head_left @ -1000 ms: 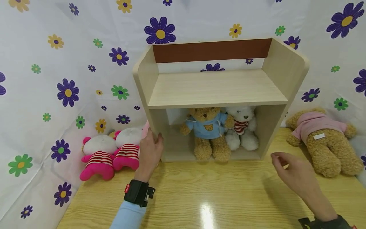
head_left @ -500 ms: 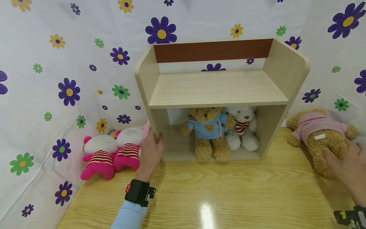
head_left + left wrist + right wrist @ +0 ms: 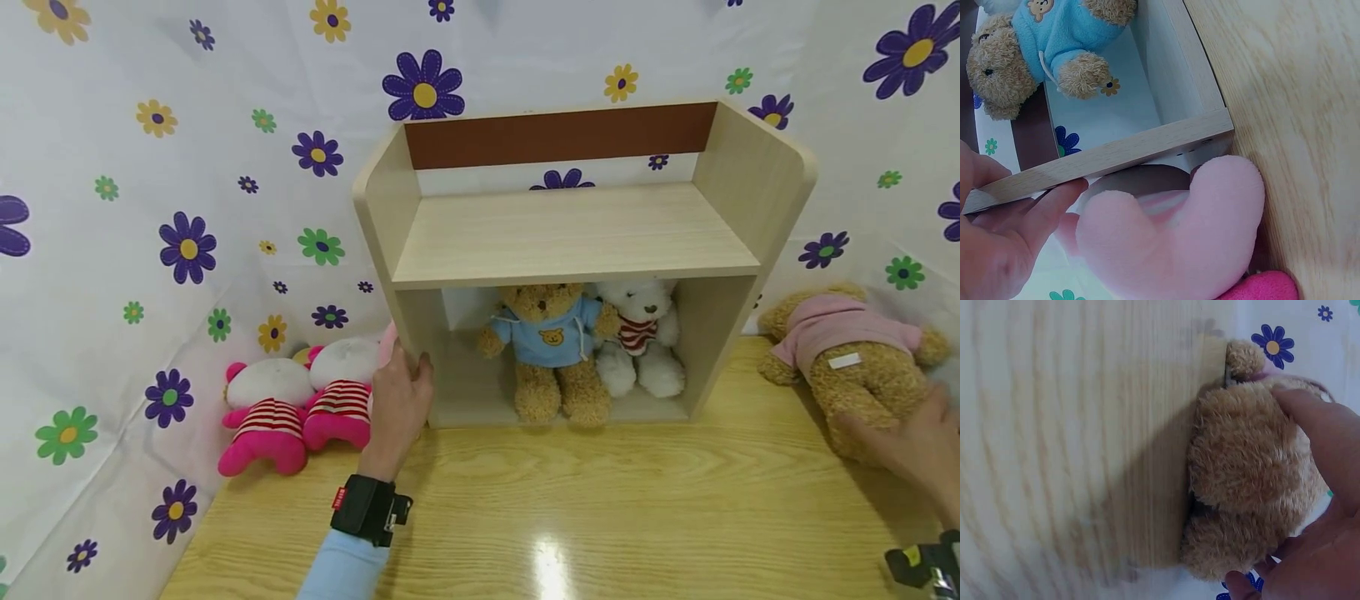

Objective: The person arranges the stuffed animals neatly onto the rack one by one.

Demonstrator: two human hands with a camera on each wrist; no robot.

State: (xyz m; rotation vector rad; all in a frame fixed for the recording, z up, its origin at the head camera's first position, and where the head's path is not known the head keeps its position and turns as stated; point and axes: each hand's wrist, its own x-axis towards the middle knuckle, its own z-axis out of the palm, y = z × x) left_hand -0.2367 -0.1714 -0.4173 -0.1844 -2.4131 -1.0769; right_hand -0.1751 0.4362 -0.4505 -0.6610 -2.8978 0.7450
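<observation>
brown pink-shirted bear (image 3: 855, 367) in right hand (image 3: 918, 450), left hand (image 3: 397, 408) on shelf (image 3: 570, 233)

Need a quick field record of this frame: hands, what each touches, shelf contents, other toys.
left hand: grips the front edge of the left side panel of the wooden shelf unit
right hand: grip closing round the legs of the brown teddy in pink top, which lies face down on the table
lower compartment: brown teddy in blue hoodie and white teddy in striped top, sitting side by side
upper shelf: bare
left of shelf: two pink plush toys, lying down
</observation>
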